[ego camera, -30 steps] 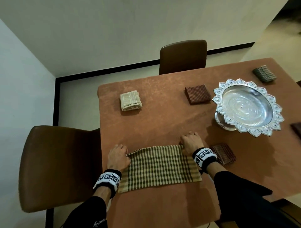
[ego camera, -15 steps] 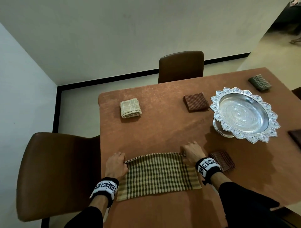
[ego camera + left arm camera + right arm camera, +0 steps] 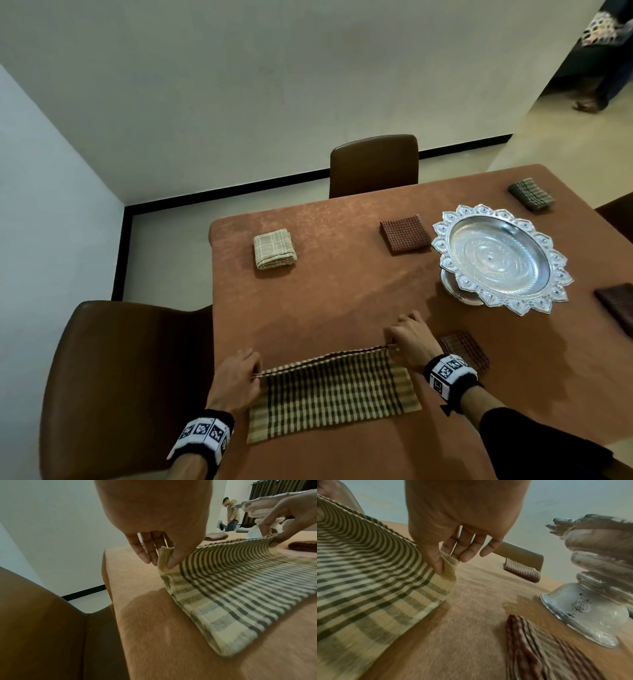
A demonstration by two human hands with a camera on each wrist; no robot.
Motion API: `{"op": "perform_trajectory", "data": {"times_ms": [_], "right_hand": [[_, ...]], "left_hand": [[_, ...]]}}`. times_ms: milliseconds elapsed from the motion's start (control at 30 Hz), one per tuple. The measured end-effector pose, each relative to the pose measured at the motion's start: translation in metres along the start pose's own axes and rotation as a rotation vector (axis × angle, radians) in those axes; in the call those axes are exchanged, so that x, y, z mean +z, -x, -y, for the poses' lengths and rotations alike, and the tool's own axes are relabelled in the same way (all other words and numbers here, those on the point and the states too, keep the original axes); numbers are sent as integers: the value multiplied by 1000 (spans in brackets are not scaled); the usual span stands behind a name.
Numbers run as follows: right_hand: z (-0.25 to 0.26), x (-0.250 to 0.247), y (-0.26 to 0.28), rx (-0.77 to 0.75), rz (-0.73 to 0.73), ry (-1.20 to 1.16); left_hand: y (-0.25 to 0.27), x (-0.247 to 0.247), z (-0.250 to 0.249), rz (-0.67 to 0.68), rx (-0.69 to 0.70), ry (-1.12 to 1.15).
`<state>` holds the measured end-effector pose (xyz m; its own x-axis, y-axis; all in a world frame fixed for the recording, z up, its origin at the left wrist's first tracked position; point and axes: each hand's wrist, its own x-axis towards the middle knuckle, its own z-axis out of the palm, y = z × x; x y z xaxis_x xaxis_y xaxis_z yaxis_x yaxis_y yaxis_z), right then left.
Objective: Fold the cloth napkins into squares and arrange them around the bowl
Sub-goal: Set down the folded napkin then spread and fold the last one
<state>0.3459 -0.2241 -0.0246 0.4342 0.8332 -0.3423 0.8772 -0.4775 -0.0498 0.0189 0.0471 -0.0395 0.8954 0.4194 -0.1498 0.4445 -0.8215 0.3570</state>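
Note:
A tan and dark green checked napkin (image 3: 332,390) lies near the table's front edge, its far edge lifted off the cloth. My left hand (image 3: 236,375) pinches the far left corner (image 3: 165,559) between thumb and fingers. My right hand (image 3: 409,337) pinches the far right corner (image 3: 447,564) the same way. The silver scalloped bowl (image 3: 498,257) stands on its foot at the right. Folded napkins lie around it: a red checked one (image 3: 405,234), a dark green one (image 3: 530,193), a brown one (image 3: 616,306) and a brown striped one (image 3: 464,351) beside my right wrist.
A folded beige napkin (image 3: 274,248) lies alone at the table's far left. Brown chairs stand at the left (image 3: 123,377) and far side (image 3: 374,164). The orange table cloth (image 3: 342,291) is bare between the napkins. A person (image 3: 231,515) stands in the background.
Both hands have raised the napkin's far edge and drawn it a little toward me. The head view has tilted, so the table sits lower in frame.

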Motion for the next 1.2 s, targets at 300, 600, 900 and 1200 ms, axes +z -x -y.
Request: {"op": "perform_trajectory", "data": {"times_ms": [300, 600, 900, 1200], "right_hand": [[12, 26, 72, -79, 89, -105], [11, 47, 88, 17, 137, -257], [14, 59, 109, 71, -81, -294], [17, 70, 121, 109, -189, -342]], "left_hand": [[50, 4, -7, 162, 106, -51], [57, 22, -1, 269, 86, 72], [70, 30, 2, 340, -9, 141], [95, 35, -9, 240, 23, 114]]}}
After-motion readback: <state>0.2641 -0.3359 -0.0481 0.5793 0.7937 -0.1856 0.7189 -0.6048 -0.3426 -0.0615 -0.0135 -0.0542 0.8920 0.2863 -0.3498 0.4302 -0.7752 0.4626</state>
